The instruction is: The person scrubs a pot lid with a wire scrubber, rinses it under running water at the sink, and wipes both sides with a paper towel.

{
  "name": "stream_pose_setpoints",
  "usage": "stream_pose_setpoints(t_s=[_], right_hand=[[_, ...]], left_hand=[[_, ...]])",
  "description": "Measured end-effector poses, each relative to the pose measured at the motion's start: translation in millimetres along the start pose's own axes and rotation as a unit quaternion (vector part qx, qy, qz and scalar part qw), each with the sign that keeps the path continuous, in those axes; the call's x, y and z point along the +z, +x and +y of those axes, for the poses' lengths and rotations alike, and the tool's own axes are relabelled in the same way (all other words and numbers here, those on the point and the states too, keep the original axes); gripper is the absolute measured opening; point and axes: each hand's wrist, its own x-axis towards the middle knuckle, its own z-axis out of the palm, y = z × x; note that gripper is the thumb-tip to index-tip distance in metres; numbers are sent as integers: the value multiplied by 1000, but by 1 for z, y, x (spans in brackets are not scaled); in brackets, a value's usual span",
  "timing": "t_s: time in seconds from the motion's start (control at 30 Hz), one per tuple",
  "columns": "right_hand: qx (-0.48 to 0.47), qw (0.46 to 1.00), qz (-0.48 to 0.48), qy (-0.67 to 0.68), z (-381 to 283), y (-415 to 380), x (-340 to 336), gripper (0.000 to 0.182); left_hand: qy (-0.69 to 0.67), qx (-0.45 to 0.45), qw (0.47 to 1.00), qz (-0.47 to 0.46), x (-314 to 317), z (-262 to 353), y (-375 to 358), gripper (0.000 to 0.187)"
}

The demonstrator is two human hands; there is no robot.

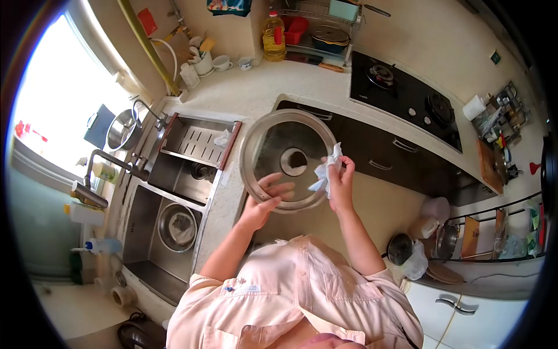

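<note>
A round glass pot lid [267, 145] with a wide steel rim and a round knob at its centre is held up in front of my chest. My left hand [266, 202] grips it at the lower left rim, its fingers showing within the lid's outline. At the right edge of the lid, my right hand [342, 181] pinches a crumpled white cloth [329, 168], which overlaps the rim in this view.
To my left is a double steel sink [142, 232] with a steel bowl [177, 227] in the lower basin and a slotted drain tray [197, 139] across the upper one. A black gas hob [401, 99] is set in the counter [308, 81] ahead right. Pans and boards fill a rack [488, 256] on the right.
</note>
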Motion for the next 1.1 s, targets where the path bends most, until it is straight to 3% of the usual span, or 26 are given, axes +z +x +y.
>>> stream_pose_setpoints(t_s=[0.1, 0.17, 0.23, 0.27, 0.37, 0.4, 0.43, 0.5, 0.53, 0.6, 0.63, 0.7, 0.77, 0.8, 0.9, 0.93, 0.97, 1.03, 1.07, 1.1], right_hand=[[1, 999, 44, -12, -24, 16, -26, 27], [-26, 999, 9, -29, -36, 33, -53, 26], [-22, 997, -40, -61, -63, 47, -70, 27], [-16, 994, -63, -82, -76, 53, -74, 27], [-116, 979, -87, -145, -82, 90, -83, 26], [-156, 967, -21, -202, -84, 104, -81, 20], [-267, 914, 14, -306, -89, 114, -78, 19], [-466, 735, 86, -485, -110, 130, -67, 16], [-457, 742, 108, -478, -116, 132, -54, 15], [-387, 777, -2, -496, -123, 133, -20, 14], [-297, 836, -71, -457, -115, 133, -1, 13], [-376, 777, -162, -478, -94, 131, 39, 15], [-396, 759, -225, -464, -95, 146, 62, 13], [-400, 763, -182, -474, -93, 168, 63, 3], [-362, 753, -39, -547, -105, 222, 79, 5], [-314, 794, -128, -504, -90, 227, 87, 3], [-364, 765, -208, -489, -74, 221, 102, 3], [-362, 744, -302, -475, -63, 222, 128, 2], [-324, 766, -293, -471, -56, 241, 127, 2], [-226, 809, -244, -484, -60, 259, 126, 3]], left_hand=[[-12, -44, 997, -61, 23, -5, 17, 60], [-16, -24, 995, -94, 20, -6, 36, 56], [-9, -36, 997, -61, 21, 10, 60, 61], [40, -10, 998, -53, 30, 19, 70, 48], [132, -69, 988, 29, 37, 13, 103, 37], [106, -26, 993, 43, 49, 12, 110, 32], [110, -6, 993, 50, 53, 11, 118, 32], [118, 36, 991, 60, 55, 8, 131, 33], [113, 44, 989, 83, 56, 6, 138, 32], [147, 67, 980, 117, 62, 11, 153, 27], [162, 72, 975, 133, 63, 12, 156, 25], [181, 83, 973, 117, 48, 16, 172, 22], [204, 98, 967, 116, 27, 19, 183, 24], [168, 94, 974, 116, 31, 37, 186, 26], [125, 101, 977, 141, 1, 57, 201, 29], [141, 107, 973, 149, -11, 59, 211, 30], [157, 108, 969, 158, -25, 57, 220, 30], [150, 100, 971, 156, -44, 60, 233, 32], [127, 93, 977, 147, -52, 65, 238, 33], [102, 90, 981, 138, -58, 68, 243, 34]])
